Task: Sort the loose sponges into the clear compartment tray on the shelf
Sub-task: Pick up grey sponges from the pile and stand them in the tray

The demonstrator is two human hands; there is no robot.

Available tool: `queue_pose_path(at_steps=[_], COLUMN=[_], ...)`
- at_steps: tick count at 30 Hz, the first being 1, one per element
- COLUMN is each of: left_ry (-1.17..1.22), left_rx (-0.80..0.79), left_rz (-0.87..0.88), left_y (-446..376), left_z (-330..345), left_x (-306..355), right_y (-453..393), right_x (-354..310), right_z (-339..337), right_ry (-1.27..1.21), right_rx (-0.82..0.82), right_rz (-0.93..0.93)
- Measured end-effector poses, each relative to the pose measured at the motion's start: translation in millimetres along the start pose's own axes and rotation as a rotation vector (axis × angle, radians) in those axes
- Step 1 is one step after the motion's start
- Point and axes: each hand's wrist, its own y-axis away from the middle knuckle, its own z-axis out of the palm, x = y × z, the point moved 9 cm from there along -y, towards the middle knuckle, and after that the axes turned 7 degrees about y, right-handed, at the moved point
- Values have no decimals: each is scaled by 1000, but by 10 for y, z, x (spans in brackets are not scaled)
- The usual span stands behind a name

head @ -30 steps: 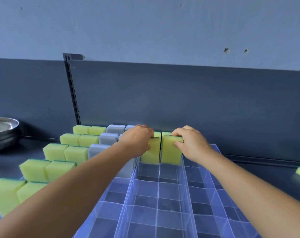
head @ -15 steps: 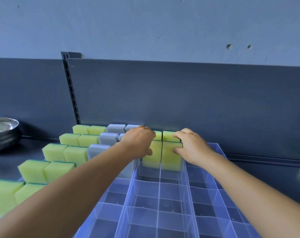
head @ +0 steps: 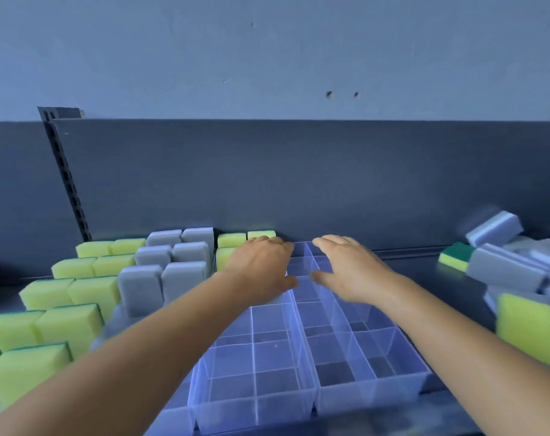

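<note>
The clear compartment tray (head: 311, 394) spans the shelf in front of me. Its left side is packed with upright yellow sponges (head: 69, 322) and grey sponges (head: 141, 287). Two more yellow sponges (head: 233, 240) stand in the far row just left of my left hand (head: 261, 272). My left hand hovers flat over the tray, fingers spread, holding nothing. My right hand (head: 346, 269) hovers beside it over bare compartments, also spread and holding nothing.
A loose pile of grey sponges (head: 506, 265) lies on the shelf at the right, with a yellow-and-green sponge (head: 456, 256) beside it and a yellow one (head: 528, 328) leaning at the pile's near edge. The dark back panel (head: 299, 184) rises directly behind the tray.
Both hands have let go of the two yellow sponges, which now stand in the far row, and have lifted with fingers spread. The view has swung right, showing the loose pile.
</note>
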Motion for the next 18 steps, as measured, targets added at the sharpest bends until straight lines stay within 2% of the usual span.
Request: queue_pose_path(at_steps=[11,18], left_ry=[98,116], left_rx=[-33,-99], left_rz=[188,248], left_y=[-103,-264], left_z=[135,327], left_x=[1312,2214], right_y=[918,1404], right_x=[1036,1772], right_z=[-154,-175], right_ry=[32,-12], right_rx=[17,-1], right_rz=[233,307])
